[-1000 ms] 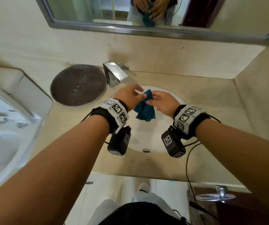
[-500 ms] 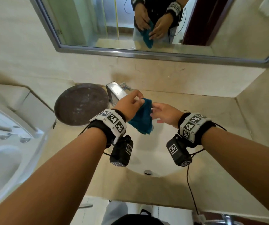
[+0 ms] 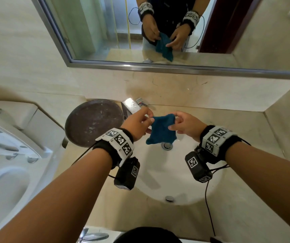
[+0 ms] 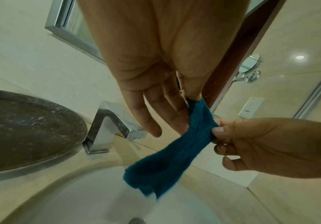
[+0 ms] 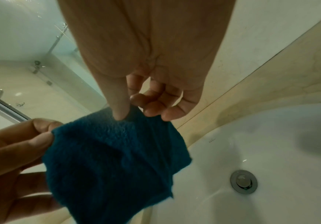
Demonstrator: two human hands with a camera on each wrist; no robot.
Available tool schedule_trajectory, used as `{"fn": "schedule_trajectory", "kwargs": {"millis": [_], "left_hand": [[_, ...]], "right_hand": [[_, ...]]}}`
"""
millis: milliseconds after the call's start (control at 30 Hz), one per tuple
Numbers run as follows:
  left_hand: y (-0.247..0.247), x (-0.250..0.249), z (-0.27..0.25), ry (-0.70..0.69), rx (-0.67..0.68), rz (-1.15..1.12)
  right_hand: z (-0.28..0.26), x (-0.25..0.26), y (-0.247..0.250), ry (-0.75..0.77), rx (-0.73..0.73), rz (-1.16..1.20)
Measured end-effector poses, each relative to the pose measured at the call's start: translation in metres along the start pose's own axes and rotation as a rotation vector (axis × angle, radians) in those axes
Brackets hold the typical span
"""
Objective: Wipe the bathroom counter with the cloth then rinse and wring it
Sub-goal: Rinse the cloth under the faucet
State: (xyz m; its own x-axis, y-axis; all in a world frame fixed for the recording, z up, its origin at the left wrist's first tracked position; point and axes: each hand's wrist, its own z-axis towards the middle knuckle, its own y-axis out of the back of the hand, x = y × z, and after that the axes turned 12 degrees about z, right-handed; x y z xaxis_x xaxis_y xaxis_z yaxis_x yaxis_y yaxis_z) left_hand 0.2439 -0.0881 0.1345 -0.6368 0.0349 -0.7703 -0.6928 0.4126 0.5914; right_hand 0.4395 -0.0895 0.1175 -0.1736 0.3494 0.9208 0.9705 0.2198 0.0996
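A small teal cloth (image 3: 161, 129) hangs spread out above the white sink basin (image 3: 167, 174). My left hand (image 3: 139, 123) pinches its upper left corner between thumb and fingertips. The upper right corner is pinched by my right hand (image 3: 184, 124). In the left wrist view the cloth (image 4: 171, 151) droops from my left hand (image 4: 190, 103) toward the basin, with the right hand (image 4: 251, 142) holding its other edge. In the right wrist view the cloth (image 5: 113, 159) hangs from my right thumb and fingers (image 5: 142, 109), with the left hand (image 5: 21, 144) at its left edge.
A chrome faucet (image 3: 132, 105) stands behind the basin on the beige counter (image 3: 237, 199). A round dark tray (image 3: 93, 121) lies left of it. A toilet (image 3: 5, 163) is at far left. The drain (image 3: 166, 146) sits below the cloth. The mirror (image 3: 158, 32) reflects both hands and the cloth.
The cloth was bunched between my two hands; it is now pulled open and held by its top corners. The hands have moved apart, and the head view has tilted up.
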Motion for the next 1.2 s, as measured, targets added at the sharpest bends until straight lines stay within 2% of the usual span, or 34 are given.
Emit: {"fn": "schedule_trajectory", "kwargs": {"millis": [233, 400, 500, 600, 700, 833, 1000, 1200], "left_hand": [[-0.004, 0.013, 0.002, 0.028, 0.012, 0.116], [-0.005, 0.030, 0.000, 0.076, 0.013, 0.263], [-0.003, 0.036, -0.001, 0.093, 0.033, 0.296], [-0.001, 0.038, 0.000, 0.092, 0.074, 0.258], [-0.003, 0.037, 0.004, 0.026, 0.063, 0.249], [-0.008, 0.043, 0.007, 0.085, 0.029, 0.295], [-0.016, 0.066, 0.008, 0.126, 0.041, 0.250], [-0.020, 0.094, 0.022, 0.151, -0.002, 0.154]], "right_hand": [[0.007, -0.006, 0.005, 0.027, -0.078, -0.200], [0.012, -0.005, 0.002, 0.064, -0.062, -0.250], [0.012, -0.002, -0.002, 0.078, -0.044, -0.172], [0.013, 0.000, -0.008, 0.100, -0.021, -0.101], [0.017, 0.002, -0.016, 0.102, 0.002, -0.047], [0.032, -0.005, -0.025, 0.055, 0.013, -0.075], [0.064, -0.019, -0.030, -0.046, -0.070, -0.153], [0.110, -0.020, -0.035, 0.005, -0.138, -0.265]]}}
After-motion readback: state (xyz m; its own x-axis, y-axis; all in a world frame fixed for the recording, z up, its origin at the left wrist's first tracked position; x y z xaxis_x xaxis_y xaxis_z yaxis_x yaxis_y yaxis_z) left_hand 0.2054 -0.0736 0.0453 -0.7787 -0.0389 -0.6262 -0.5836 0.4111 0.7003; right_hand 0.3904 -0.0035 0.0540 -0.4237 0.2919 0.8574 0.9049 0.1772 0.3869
